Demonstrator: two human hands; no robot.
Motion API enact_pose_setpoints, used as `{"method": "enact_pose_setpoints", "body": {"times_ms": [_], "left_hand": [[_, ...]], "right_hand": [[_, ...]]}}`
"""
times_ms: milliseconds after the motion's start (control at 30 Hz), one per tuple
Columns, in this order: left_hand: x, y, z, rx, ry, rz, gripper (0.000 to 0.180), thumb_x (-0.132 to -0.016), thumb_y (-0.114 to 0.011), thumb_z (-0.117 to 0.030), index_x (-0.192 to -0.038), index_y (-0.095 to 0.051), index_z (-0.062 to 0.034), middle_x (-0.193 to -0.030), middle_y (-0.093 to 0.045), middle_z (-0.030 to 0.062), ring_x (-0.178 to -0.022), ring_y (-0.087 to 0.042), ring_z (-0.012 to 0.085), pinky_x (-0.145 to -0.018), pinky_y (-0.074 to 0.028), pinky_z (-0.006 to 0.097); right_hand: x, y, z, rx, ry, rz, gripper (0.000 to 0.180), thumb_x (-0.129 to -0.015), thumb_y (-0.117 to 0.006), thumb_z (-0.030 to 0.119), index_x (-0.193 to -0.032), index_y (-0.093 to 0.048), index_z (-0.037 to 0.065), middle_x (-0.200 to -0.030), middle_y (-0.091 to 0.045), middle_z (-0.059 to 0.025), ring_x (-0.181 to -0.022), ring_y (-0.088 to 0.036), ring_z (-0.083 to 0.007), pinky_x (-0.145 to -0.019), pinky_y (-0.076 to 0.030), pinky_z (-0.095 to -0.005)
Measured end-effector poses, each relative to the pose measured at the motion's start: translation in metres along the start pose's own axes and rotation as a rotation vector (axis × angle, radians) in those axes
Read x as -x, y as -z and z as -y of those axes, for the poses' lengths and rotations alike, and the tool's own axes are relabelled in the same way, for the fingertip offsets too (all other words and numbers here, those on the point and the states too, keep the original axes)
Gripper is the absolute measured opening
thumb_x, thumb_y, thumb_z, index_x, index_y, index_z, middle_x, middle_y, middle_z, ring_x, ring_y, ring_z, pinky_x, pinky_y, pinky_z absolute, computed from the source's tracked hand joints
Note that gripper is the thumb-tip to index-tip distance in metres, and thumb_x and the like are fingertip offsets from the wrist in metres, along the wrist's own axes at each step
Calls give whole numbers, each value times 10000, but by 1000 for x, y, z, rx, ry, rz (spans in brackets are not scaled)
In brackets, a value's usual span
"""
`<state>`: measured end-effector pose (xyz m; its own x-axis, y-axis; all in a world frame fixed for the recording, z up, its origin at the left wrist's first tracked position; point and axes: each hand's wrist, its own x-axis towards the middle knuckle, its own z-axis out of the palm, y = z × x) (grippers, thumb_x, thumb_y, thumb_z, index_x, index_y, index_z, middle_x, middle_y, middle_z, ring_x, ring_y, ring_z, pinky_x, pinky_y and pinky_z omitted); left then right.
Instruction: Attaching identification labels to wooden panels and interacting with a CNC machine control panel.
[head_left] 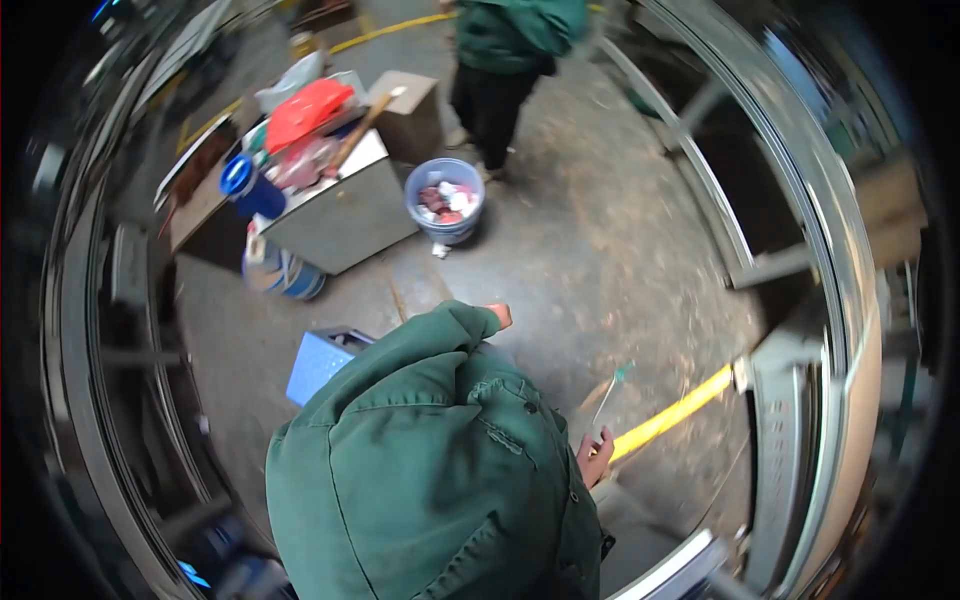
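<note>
My left arm, in a green sleeve, reaches forward across the middle of the view. My left hand (502,315) shows only in part beyond the cuff, over the grey floor, and its fingers are hidden. Low beside the jacket front is my right hand (594,458), its fingers bent. A thin pale stick with a green tip (606,398) runs up from these fingers and appears held by them. Just beyond the hand lies a yellow bar or stripe (670,414). Left of my sleeve stands a blue box (322,366), partly covered by the arm.
Ahead, a bucket (445,226) holds red and white scraps. A grey cabinet (340,222) bears a red bag (305,112), a wooden-handled tool and a blue container (252,185). Another person (497,90) stands beyond the bucket. Metal frames (815,200) curve along both sides.
</note>
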<state>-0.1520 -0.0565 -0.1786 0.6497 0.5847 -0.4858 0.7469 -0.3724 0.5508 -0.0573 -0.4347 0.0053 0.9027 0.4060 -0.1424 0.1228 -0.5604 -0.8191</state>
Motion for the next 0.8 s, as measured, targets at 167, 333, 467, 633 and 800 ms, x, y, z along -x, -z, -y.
{"method": "enact_pose_setpoints", "body": {"times_ms": [167, 333, 467, 633, 800], "left_hand": [[40, 18, 93, 190, 456, -146, 279, -758, -585, -293, -879, -715, -79, -805, -692, 153, -773, -681, 293, -751, -534, 409], [122, -19, 177, 446, 907, -343, 275, -786, -593, -290, -822, -709, -43, -695, -684, 113, -616, -674, 196, -640, -546, 372], [193, -77, 143, 944, 1159, -381, 362, -765, -556, -319, -910, -711, -26, -908, -680, 209, -882, -665, 356, -810, -514, 429], [206, -105, 115, 720, 1031, -224, 378, -767, -594, -388, -983, -716, -102, -1012, -676, 167, -976, -633, 334, -872, -486, 394], [219, -108, 153, 1065, 1118, -552, 386, -790, -597, -419, -990, -714, -110, -994, -675, 176, -978, -632, 334, -888, -476, 392]], "right_hand": [[-124, -24, 11, 129, 252, 479, 382, -857, -642, 160, -1198, -543, 21, -1103, -561, -129, -878, -553, -212, -726, -475, -312], [-263, -64, 46, 426, 398, 864, 366, -830, -667, 194, -1144, -583, 29, -1041, -606, -156, -807, -615, -256, -689, -506, -331], [-365, -150, 105, 763, 876, 1035, 355, -808, -674, 250, -1086, -614, 37, -1011, -624, -185, -892, -620, -326, -769, -505, -393], [-382, -261, 212, 862, 980, 1104, 348, -805, -654, 262, -1102, -611, 87, -1086, -612, -166, -1035, -583, -343, -875, -465, -431], [-294, -385, 306, 694, 1296, 1257, 330, -805, -655, 227, -1082, -617, 53, -1046, -625, -164, -967, -608, -329, -834, -491, -390]]}}
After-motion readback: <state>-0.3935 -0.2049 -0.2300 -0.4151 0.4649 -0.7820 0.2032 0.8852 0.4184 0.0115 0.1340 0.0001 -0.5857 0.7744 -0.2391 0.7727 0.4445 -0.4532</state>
